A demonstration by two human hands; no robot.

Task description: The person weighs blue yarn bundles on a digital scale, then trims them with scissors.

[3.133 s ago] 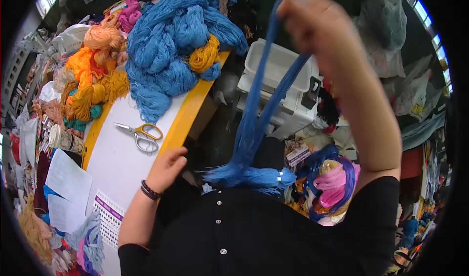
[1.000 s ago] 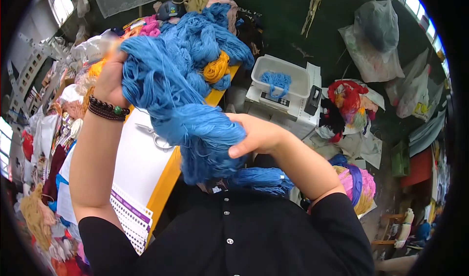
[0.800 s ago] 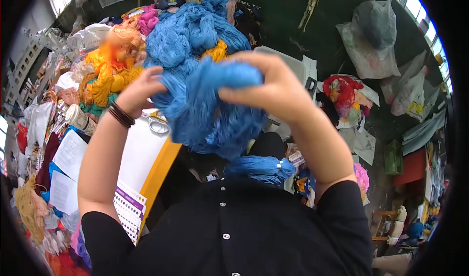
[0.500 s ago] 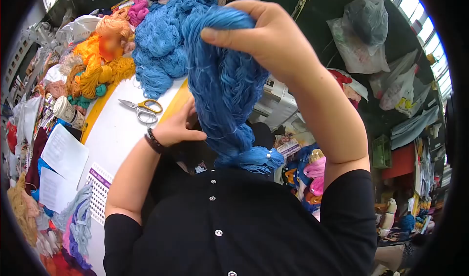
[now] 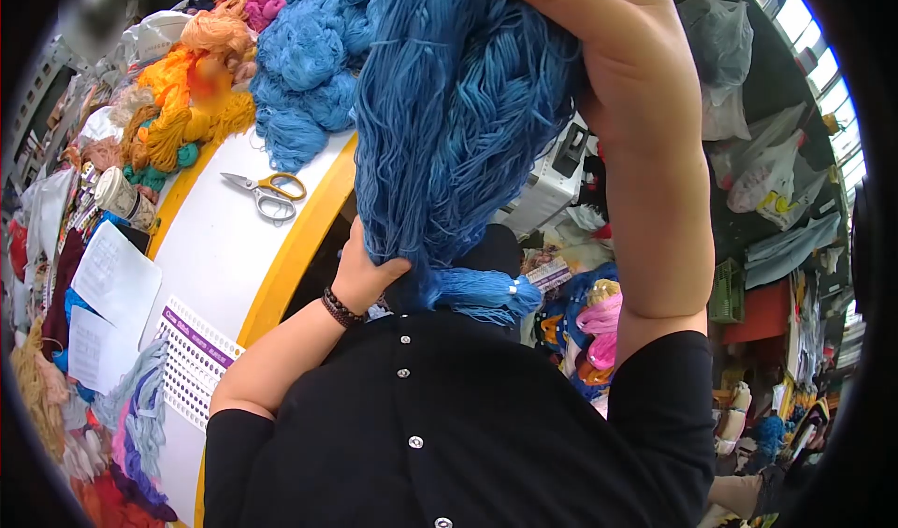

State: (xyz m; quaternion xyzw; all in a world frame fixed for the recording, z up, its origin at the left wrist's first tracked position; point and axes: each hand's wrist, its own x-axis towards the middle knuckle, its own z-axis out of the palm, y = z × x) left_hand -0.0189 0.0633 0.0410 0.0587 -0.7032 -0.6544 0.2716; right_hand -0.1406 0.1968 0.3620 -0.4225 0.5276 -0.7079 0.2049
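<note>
A large hank of blue yarn (image 5: 458,126) hangs in front of me, its strands spread wide in the middle and narrowing at the bottom. High up near the frame's top edge, my right hand (image 5: 622,23) grips the hank, thumb in front. Around its narrow lower part my left hand (image 5: 365,271) is closed, with the fingers hidden behind the strands. Below, a lighter blue tied bundle of yarn (image 5: 482,294) rests against my lap. Scissors (image 5: 259,189) with one yellow handle lie on the white table (image 5: 220,247) to my left.
Light blue yarn (image 5: 304,70) is heaped on the table's far end, beside orange and yellow skeins (image 5: 178,98). Papers (image 5: 117,266) and a chart with a purple band (image 5: 196,360) lie at left. Plastic bags (image 5: 716,51) hang at right; pink yarn (image 5: 603,332) sits low beside me.
My right hand has risen and moved right, stretching the hank upward and wider. My left hand has moved right and closed round its lower part.
</note>
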